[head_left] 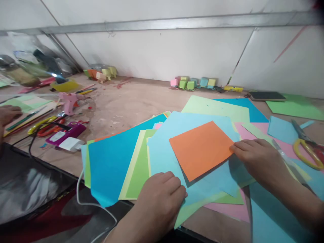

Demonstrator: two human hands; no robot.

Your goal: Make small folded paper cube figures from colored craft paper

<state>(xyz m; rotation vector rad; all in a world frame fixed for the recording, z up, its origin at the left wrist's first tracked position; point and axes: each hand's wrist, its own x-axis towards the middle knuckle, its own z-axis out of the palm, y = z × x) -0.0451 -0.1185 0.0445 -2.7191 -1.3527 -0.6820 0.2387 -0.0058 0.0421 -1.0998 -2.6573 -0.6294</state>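
Note:
An orange paper sheet (201,150) lies slightly raised over a light blue sheet (164,135), casting a shadow below its near edge. My right hand (255,155) pinches its right corner between thumb and fingers. My left hand (163,192) rests at the near edge of the light blue sheet, left of the orange one, its fingers curled in; whether anything is inside them is hidden. Under and around these lie green sheets (138,182), a darker blue sheet (111,162) and pink sheets. Scissors with yellow handles (307,153) and a cutter knife (278,148) lie beside my right forearm.
Small folded paper blocks (191,83) line the wall. A dark phone-like slab (266,96) lies at the far right. On the left are a pink glue gun (69,103), pliers (42,125), a purple power strip (67,133) with cables, pencils and another person's hand (10,114).

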